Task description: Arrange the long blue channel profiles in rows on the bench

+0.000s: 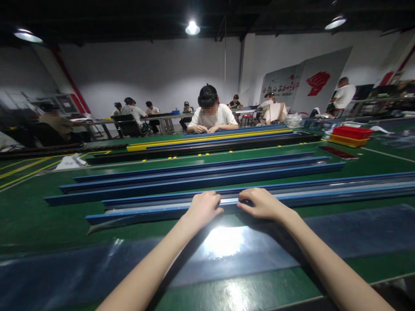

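A long blue channel strip [139,215] lies across the green table, with a pale band along its inside and clear film at its left end. My left hand [205,207] curls over its near edge, thumb and fingers bent round the rim. To the right, a short gap away, my right hand [257,202] grips the same strip with curled fingers and its thumb on the near side. Between my hands a bit of the pale band shows. Nearer to me lies a wide, shiny transparent sheet [259,255] under my forearms.
Several blue strips [194,183] lie beyond, then black and yellow strips [162,143]. A red bin [352,132] sits on a yellow one at the right, near a dark red flat object [337,152]. A person [214,116] works across the table; others sit behind.
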Available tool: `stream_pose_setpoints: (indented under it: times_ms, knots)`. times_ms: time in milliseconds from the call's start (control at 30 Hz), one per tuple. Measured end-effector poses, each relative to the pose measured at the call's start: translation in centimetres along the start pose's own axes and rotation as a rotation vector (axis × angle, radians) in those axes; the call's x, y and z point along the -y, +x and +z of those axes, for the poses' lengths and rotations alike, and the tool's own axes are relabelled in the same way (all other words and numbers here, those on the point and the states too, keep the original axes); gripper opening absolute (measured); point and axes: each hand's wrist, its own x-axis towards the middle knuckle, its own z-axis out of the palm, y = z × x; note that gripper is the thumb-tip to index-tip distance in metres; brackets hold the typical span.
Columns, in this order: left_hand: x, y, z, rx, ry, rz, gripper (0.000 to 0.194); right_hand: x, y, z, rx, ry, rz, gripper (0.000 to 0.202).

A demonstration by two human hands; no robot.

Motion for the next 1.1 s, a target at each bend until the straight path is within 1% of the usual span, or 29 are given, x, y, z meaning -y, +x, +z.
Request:
stream_pose_setpoints:
  times_ms: [233, 433, 700, 867, 1000, 1100]
  knots:
    - [2.2, -1.6, 1.1, 0.003, 0.001, 0.007, 0.022, 1.0, 0.6, 0.1, 0.051, -0.042, -0.014, 0.026]
    - [3.8, -3.2, 2.3, -0.075, 0.021, 0.037, 0.021, 2.7, 2.0, 0.2, 0.091, -0.066, -0.034, 0.027]
    - [5.3, -4.1, 1.6, -0.079, -0.069, -0.071, 0.021, 4.9, 4.6, 0.5, 0.167, -0.103, -0.112, 0.026]
    - [6.0, -4.9, 1.3, -0.084, -0.03, -0.084, 0.022, 5.9, 5.2, 0.9, 0.146, -0.092, -0.134, 0.026]
    - [7.1, -5.6, 1.1, -0.099, -0.003, -0.111, 0.024, 6.4, 5.1, 1.1, 0.124, -0.075, -0.119, 0.026]
    - [8.0, -5.9, 1.0, -0.088, 0.011, -0.084, 0.024, 6.4, 4.9, 1.3, 0.1, -0.07, -0.106, 0.025]
